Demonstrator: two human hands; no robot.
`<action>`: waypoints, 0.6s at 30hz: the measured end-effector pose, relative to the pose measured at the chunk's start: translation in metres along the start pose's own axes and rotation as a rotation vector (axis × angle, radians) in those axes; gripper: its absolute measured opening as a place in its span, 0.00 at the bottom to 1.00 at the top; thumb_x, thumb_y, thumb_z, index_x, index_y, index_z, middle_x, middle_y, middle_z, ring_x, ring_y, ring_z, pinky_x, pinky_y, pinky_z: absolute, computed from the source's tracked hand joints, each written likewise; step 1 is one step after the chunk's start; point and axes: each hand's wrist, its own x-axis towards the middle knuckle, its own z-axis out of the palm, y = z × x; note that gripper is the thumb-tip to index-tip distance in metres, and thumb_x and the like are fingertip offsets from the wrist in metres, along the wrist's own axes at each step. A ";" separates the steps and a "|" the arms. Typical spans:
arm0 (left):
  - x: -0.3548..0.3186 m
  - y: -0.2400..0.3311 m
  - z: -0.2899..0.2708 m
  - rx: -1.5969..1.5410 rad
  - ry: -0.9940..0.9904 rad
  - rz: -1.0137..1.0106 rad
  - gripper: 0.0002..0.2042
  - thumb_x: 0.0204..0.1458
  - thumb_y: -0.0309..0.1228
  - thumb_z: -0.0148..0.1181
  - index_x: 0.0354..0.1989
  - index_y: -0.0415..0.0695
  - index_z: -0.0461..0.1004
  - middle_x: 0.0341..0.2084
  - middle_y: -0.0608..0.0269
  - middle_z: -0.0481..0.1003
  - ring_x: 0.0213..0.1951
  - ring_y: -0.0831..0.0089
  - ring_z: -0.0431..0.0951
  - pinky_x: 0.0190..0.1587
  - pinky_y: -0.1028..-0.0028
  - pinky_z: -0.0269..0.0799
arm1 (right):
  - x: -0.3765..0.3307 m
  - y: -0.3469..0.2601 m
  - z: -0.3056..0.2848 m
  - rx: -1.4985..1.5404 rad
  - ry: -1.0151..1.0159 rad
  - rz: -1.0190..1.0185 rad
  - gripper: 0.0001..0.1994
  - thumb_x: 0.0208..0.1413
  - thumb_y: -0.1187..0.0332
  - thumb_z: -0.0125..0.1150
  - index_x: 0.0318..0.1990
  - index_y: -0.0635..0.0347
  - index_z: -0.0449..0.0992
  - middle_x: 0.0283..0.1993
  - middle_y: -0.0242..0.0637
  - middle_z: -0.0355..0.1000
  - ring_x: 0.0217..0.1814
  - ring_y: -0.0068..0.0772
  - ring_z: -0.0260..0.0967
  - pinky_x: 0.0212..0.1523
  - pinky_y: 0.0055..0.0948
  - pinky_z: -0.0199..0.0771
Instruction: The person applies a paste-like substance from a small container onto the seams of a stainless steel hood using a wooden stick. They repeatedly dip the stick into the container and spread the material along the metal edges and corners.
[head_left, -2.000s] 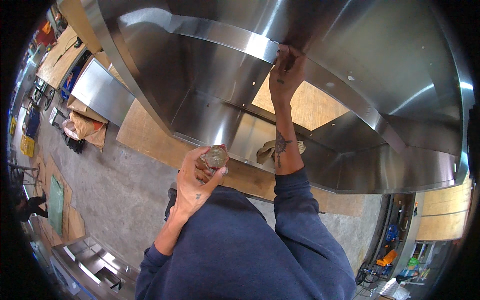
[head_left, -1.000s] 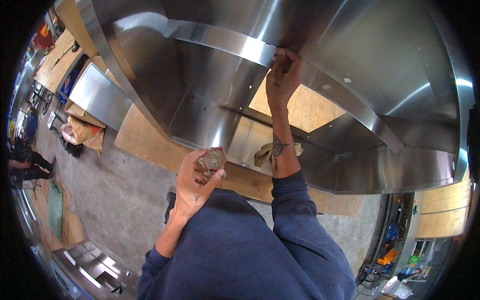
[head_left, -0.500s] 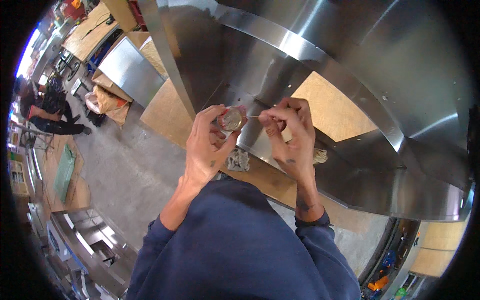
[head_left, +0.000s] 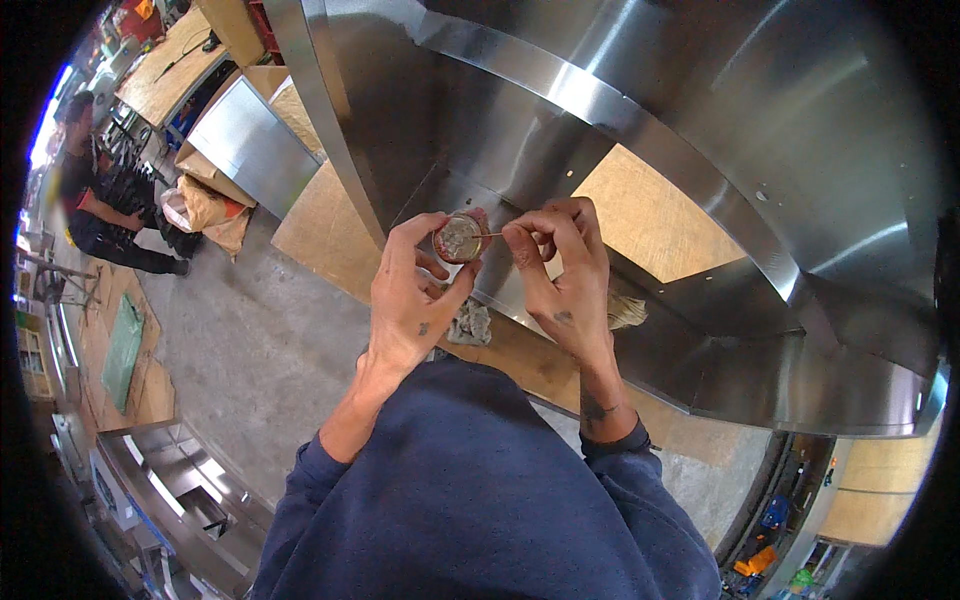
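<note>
small round jar (head_left: 459, 237) being gripped by left hand (head_left: 415, 300) | thin stick (head_left: 489, 236) being pinched by right hand (head_left: 560, 270) | steel hood (head_left: 640, 110) looming just behind | rag (head_left: 468, 322) lying below

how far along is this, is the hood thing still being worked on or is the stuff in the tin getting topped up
Hood work is paused: neither hand touches the steel hood. In hand: the left hand holds a small round tin, and the right hand dips a thin stick into it. Whatever remains on the hood can't be judged from this view.
</note>
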 end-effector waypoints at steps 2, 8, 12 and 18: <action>-0.001 0.004 0.001 -0.086 0.004 -0.109 0.29 0.55 0.22 0.78 0.65 0.41 0.74 0.54 0.57 0.78 0.36 0.74 0.80 0.31 0.73 0.80 | 0.003 0.005 -0.001 0.010 -0.004 0.004 0.05 0.70 0.71 0.72 0.48 0.59 0.82 0.49 0.36 0.71 0.44 0.24 0.71 0.43 0.28 0.74; -0.003 -0.008 0.005 -0.023 0.051 -0.077 0.28 0.56 0.25 0.79 0.64 0.39 0.74 0.45 0.58 0.81 0.32 0.74 0.79 0.33 0.71 0.76 | 0.032 0.037 -0.003 0.314 0.424 -0.044 0.08 0.78 0.68 0.63 0.49 0.63 0.75 0.43 0.35 0.79 0.40 0.19 0.71 0.45 0.23 0.74; -0.007 -0.006 0.008 -0.025 0.004 -0.092 0.28 0.56 0.25 0.80 0.64 0.37 0.74 0.46 0.57 0.81 0.33 0.75 0.79 0.35 0.72 0.77 | 0.093 0.101 -0.016 0.009 0.788 -0.273 0.08 0.77 0.67 0.62 0.52 0.63 0.73 0.38 0.39 0.83 0.35 0.21 0.75 0.37 0.22 0.71; -0.016 -0.002 0.009 -0.051 -0.085 -0.113 0.29 0.57 0.26 0.79 0.65 0.38 0.73 0.48 0.57 0.80 0.35 0.75 0.79 0.37 0.71 0.78 | 0.122 0.117 -0.024 -0.051 0.759 -0.155 0.10 0.77 0.65 0.62 0.50 0.63 0.72 0.36 0.41 0.81 0.34 0.27 0.76 0.35 0.31 0.73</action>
